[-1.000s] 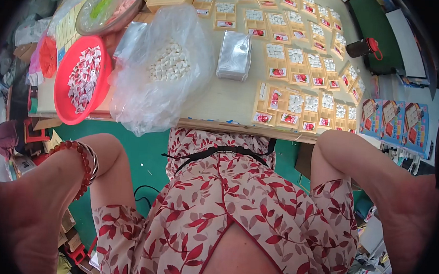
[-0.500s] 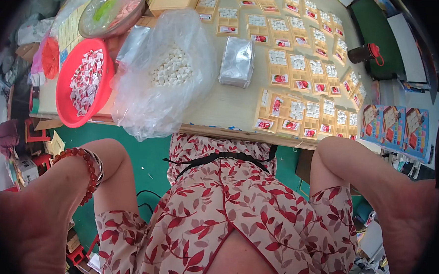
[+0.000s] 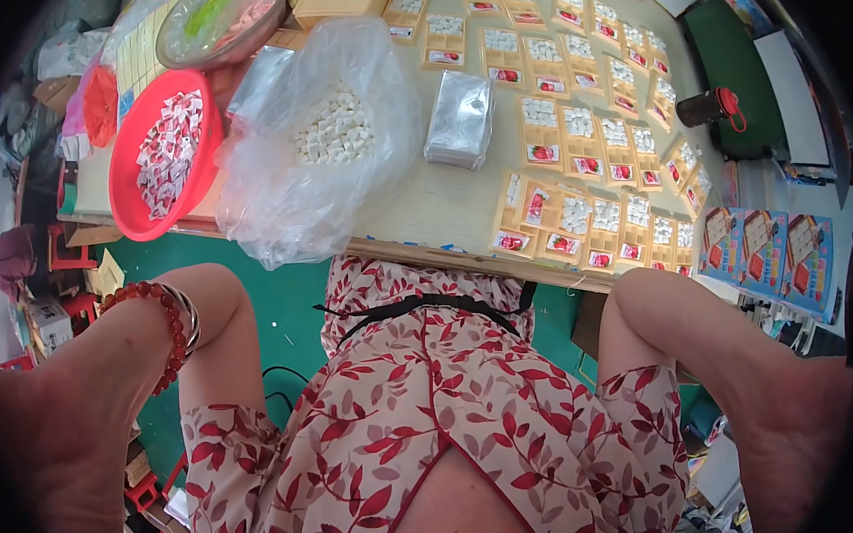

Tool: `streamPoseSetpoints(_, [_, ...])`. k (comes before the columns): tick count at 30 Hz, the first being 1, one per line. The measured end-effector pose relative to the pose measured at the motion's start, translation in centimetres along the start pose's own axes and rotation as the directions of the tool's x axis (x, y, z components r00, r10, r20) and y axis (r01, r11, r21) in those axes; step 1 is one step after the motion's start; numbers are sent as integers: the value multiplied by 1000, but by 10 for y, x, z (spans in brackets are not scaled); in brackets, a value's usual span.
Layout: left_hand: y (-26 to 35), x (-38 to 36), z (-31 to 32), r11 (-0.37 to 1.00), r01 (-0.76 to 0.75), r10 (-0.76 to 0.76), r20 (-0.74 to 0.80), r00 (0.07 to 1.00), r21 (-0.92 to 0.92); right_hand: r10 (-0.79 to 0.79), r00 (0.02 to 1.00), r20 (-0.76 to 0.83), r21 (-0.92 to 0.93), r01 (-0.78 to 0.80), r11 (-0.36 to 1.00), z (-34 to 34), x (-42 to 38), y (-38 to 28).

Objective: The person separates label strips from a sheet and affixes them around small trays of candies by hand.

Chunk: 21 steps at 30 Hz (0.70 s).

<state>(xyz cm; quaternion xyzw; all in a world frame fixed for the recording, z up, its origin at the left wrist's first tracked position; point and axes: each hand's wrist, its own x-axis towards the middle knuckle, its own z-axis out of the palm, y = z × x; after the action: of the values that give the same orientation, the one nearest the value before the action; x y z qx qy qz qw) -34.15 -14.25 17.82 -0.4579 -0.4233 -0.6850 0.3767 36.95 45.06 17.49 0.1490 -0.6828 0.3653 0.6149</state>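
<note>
My left hand is raised close to the camera at the lower left edge, below a beaded bracelet; its fingers run out of sight. At the lower right edge is my right hand, also close up with its fingers hidden. Neither palm shows anything on it. On the table beyond lie a red bowl of small printed packets, a clear plastic bag with white pieces, a silver-wrapped stack and several tan trays holding white pieces and red packets.
A glass bowl with pink and green contents stands at the back left. A dark bottle with a red lid lies at the right, above several blue printed packages. The table's front edge runs before my lap.
The view has shifted very slightly. Both hands stay at the edges, and nothing on the table has visibly moved.
</note>
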Motion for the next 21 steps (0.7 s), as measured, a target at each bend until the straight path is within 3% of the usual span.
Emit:
streamPoseSetpoints(1, [1,0,-2,1000,5,-5,1,1000,-6,4,1000,3,-5,-4,1000,4,-1,-8])
streamPoseSetpoints(3, [-3,4,-22,1000,14,-14,-4,1000,-23,7,1000,14,-18,-7,1000,-76,6,-23])
streamPoseSetpoints(6, [-7,7,-47,998,27,-27,-16,1000,-54,7,999,33,-43,-6,999,13,8,-9])
streamPoseSetpoints(7, [-7,12,-69,998,29,-30,-19,999,-63,7,999,39,-48,-5,999,113,5,9])
streamPoseSetpoints(10, [-7,10,-64,997,19,-21,-29,999,-75,-5,999,52,-47,8,999,140,9,15])
streamPoseSetpoints(12, [-5,15,-84,996,14,-17,-33,999,-86,-11,998,59,-50,14,999,112,6,13])
streamPoseSetpoints(15, [-9,20,-112,994,29,-32,-35,999,-103,0,997,72,-63,5,998,145,7,22])
streamPoseSetpoints(17, [-13,22,-119,993,31,-36,-36,999,-114,1,997,80,-69,4,998,87,8,7])
streamPoseSetpoints(19, [-9,9,-74,993,39,-43,-35,998,-112,12,996,88,-63,-6,998,128,6,23])
streamPoseSetpoints(20, [-7,11,-80,993,48,-52,-32,998,-107,23,995,93,-59,-18,998,49,9,0])
streamPoseSetpoints(21, [-10,-3,-31,993,56,-59,-30,998,-105,32,995,97,-57,-26,998,44,9,0])
